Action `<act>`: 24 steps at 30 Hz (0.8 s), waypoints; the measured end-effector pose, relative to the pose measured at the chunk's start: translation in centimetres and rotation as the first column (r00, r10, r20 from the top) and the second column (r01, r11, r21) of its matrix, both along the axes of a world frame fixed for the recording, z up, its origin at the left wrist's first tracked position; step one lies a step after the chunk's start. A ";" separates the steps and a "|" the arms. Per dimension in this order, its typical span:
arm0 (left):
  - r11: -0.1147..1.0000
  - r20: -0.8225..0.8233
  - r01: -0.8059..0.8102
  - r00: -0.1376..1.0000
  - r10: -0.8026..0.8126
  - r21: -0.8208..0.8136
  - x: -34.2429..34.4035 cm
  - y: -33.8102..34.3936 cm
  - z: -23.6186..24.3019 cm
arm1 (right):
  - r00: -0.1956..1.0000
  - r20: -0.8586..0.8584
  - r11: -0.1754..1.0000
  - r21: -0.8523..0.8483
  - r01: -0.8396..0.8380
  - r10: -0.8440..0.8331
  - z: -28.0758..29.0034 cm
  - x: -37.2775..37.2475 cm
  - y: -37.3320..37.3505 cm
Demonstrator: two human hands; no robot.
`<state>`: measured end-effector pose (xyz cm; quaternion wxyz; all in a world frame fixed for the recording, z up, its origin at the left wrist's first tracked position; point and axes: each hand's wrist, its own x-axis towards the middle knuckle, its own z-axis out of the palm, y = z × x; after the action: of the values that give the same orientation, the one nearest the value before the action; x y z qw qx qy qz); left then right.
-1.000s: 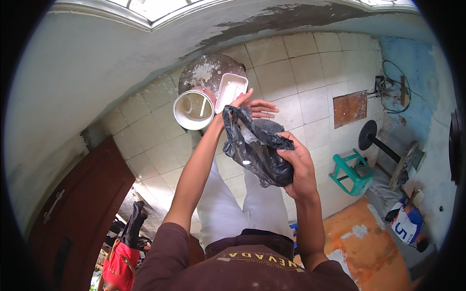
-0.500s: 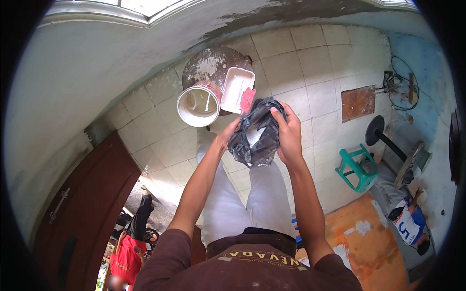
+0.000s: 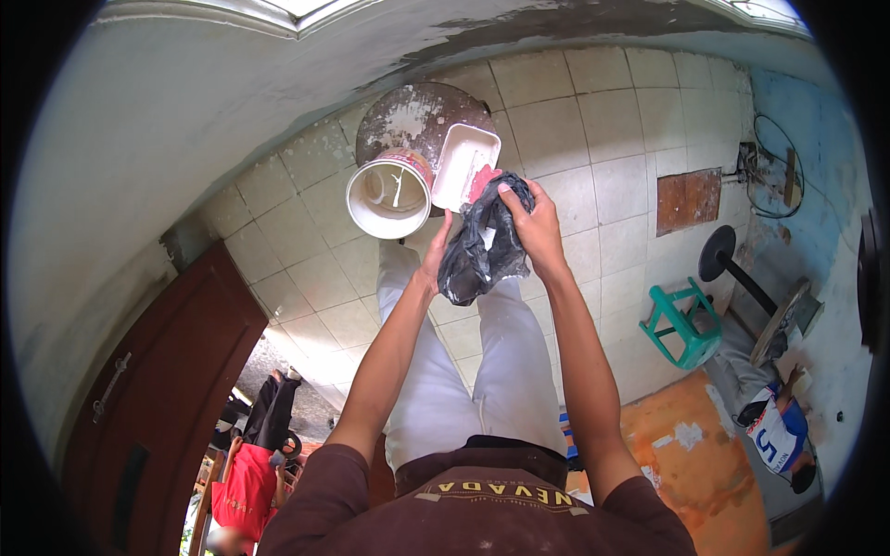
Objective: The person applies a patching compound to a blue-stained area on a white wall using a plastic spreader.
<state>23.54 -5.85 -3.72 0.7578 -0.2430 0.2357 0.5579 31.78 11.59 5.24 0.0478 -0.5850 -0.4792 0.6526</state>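
Observation:
A crumpled black plastic bag (image 3: 471, 264) is in front of me at thigh height, with something white showing in its mouth. My right hand (image 3: 535, 227) pinches the bag's rim on the right, its thumb on top. My left hand (image 3: 434, 257) holds the bag from the left side; its thumb points up beside the plastic and the other fingers are hidden behind it. Just beyond the bag is a white rectangular tray (image 3: 456, 156) with a red flat piece (image 3: 483, 180) at its near end. Left of the tray, a white paint bucket (image 3: 357, 219) contains a white stick-like thing.
The bucket and tray are at a round, paint-spattered dark table (image 3: 408, 111). A green plastic stool (image 3: 697, 345) stands right, near a black-based round stand (image 3: 718, 252) and a seated person (image 3: 777, 434). A brown door (image 3: 167, 361) and a person in red (image 3: 243, 491) are left.
The bag's mouth has narrowed and the white content shows less. My right hand has moved slightly up and left with the rim. My left thumb now sticks up.

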 end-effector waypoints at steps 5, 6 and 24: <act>0.999 -0.042 -0.026 0.999 0.025 -0.041 -0.6 0.4 -0.6 | 0.999 0.022 0.987 0.151 -0.053 0.050 2.3 -1.0 -1.0; 0.998 -0.045 -0.032 0.999 0.030 -0.057 -0.6 0.6 -0.6 | 0.997 -0.002 0.980 0.183 -0.074 0.076 3.1 -1.0 -1.2; 0.973 0.082 -0.225 0.970 0.229 -0.047 0.3 -0.4 -1.9 | 0.931 0.117 0.804 0.475 -0.358 0.345 -0.1 0.3 -2.5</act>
<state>23.84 -6.29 -5.63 0.6939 -0.3065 0.1833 0.6252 32.07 9.05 5.09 0.0665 -0.4628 -0.7287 0.5003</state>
